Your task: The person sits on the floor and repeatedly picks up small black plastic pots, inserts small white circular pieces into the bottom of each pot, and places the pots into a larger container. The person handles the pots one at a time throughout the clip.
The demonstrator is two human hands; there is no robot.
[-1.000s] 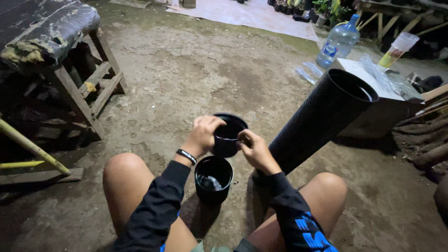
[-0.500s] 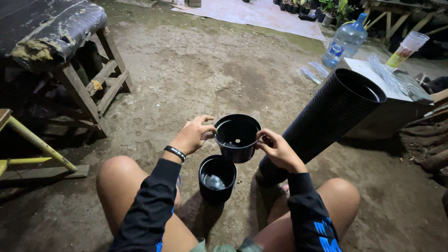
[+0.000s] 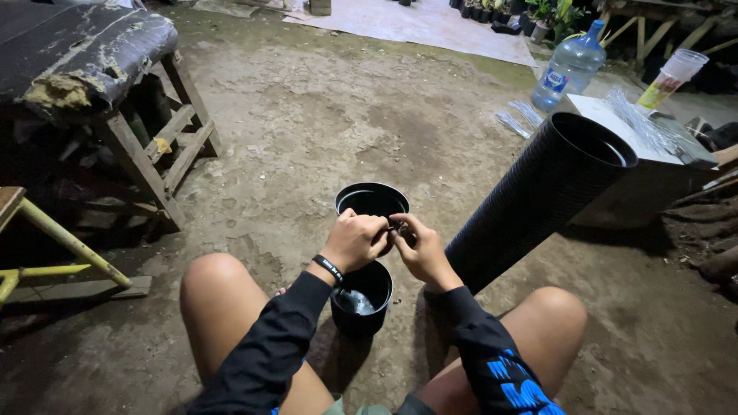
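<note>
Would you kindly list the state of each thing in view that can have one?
Left hand: closed on the upper pot's near rim.
Right hand: pinching at that same rim.
Upper pot: upright, open, contents too dark to tell.
Lower pot: upright on the ground between the knees, something pale inside.
Pot stack: lying tilted, mouth open.
Water bottle: upright, capped.
Cup: upright.

I wear a black top with long sleeves that go down to my wrists, and the right sleeve has big bright blue marks on it. On my left wrist, just above the sleeve's end, sits a thin black band with tiny white marks. My knees are bare, and both my left hand and right hand are bare too, with no gloves.
</note>
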